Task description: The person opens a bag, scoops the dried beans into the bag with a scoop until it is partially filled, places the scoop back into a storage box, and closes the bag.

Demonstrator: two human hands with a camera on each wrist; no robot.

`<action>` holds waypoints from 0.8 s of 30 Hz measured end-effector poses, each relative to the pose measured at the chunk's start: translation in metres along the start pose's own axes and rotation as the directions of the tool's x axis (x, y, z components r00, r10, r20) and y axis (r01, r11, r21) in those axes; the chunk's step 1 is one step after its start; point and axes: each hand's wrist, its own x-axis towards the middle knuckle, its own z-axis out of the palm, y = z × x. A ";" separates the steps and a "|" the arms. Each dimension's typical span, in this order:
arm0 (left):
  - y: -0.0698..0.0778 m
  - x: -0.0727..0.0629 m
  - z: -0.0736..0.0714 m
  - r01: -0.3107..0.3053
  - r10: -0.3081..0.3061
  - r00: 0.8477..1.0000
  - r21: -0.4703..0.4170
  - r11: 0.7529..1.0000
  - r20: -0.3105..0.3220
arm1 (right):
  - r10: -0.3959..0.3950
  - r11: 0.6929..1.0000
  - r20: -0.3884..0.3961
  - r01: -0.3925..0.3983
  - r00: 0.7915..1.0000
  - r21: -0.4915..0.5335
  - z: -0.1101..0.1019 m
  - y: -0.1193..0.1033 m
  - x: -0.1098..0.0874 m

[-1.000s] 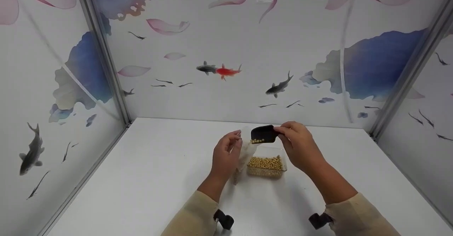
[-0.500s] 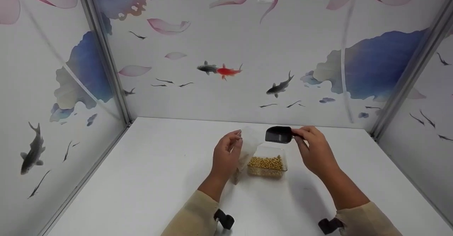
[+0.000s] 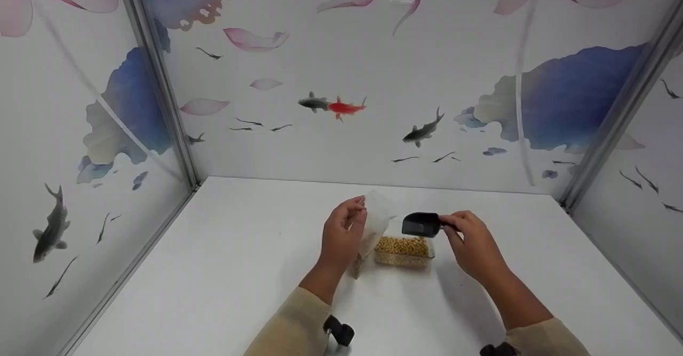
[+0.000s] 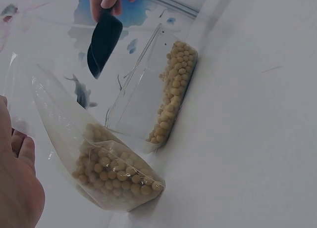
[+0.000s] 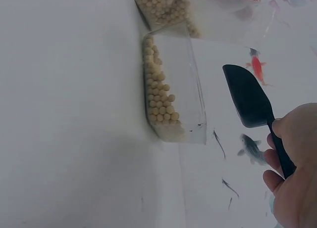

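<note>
My right hand (image 3: 472, 244) grips the handle of a black scoop (image 3: 420, 224), held just above a clear rectangular container (image 5: 195, 89). Round yellow beans (image 3: 401, 246) partly fill that container, as the right wrist view shows. My left hand (image 3: 342, 233) pinches the top of a translucent plastic bag (image 3: 378, 217), keeping it upright to the left of the container. In the left wrist view the bag's lower part holds more beans (image 4: 116, 173). No beans show in the scoop from the head view.
A white table (image 3: 240, 270) carries everything. White panels printed with fish and lotus, like the back wall (image 3: 341, 148), enclose it on the far side, left and right. Metal posts (image 3: 165, 100) stand at the corners.
The scoop, tilted over the bag with beans at its lip a second ago, has moved right off the bag and then down over the container. My left hand stays in place with the bag.
</note>
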 end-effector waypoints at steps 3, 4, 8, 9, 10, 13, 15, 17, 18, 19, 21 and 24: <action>0.001 0.000 0.000 -0.001 0.001 1.000 -0.004 1.000 0.001 | 0.020 1.000 0.035 -0.020 0.999 -0.003 0.004 0.002 -0.002; 0.001 0.000 0.000 0.000 0.000 1.000 -0.004 1.000 0.003 | 0.024 1.000 0.048 -0.023 0.999 -0.008 0.005 0.002 -0.002; 0.001 0.000 -0.001 0.006 -0.006 1.000 -0.008 1.000 0.010 | 0.034 0.999 0.104 -0.029 0.994 -0.045 0.009 0.002 -0.003; 0.001 0.000 -0.001 0.008 -0.008 1.000 -0.007 1.000 0.011 | 0.034 0.998 0.116 -0.027 0.993 -0.057 0.010 0.001 -0.002; 0.001 0.000 -0.001 0.010 -0.010 1.000 -0.008 1.000 0.011 | 0.031 0.997 0.128 -0.022 0.991 -0.071 0.011 0.001 -0.002; 0.002 0.000 -0.002 0.007 -0.007 1.000 -0.010 1.000 0.010 | 0.008 0.993 0.158 0.011 0.987 -0.121 0.014 -0.002 -0.001; 0.002 0.000 -0.002 0.006 -0.006 1.000 -0.008 1.000 0.009 | -0.017 0.987 0.168 0.044 0.986 -0.156 0.015 -0.004 0.000; 0.002 0.000 -0.002 0.002 -0.001 1.000 -0.007 1.000 0.012 | -0.038 0.980 0.176 0.071 0.984 -0.184 0.017 -0.006 0.002; 0.002 -0.001 -0.002 0.001 -0.001 1.000 -0.007 1.000 0.014 | -0.045 0.977 0.178 0.080 0.983 -0.196 0.017 -0.007 0.002; 0.002 -0.001 -0.002 0.000 0.000 1.000 -0.006 1.000 0.016 | -0.050 0.975 0.183 0.087 0.982 -0.202 0.018 -0.009 0.003; 0.002 -0.001 -0.002 0.000 0.000 1.000 -0.009 1.000 0.020 | -0.039 0.975 0.200 0.081 0.979 -0.207 0.019 -0.011 0.005; 0.001 -0.001 -0.001 0.001 -0.001 1.000 -0.012 1.000 0.021 | -0.013 0.978 0.236 0.061 0.972 -0.200 0.020 -0.014 0.007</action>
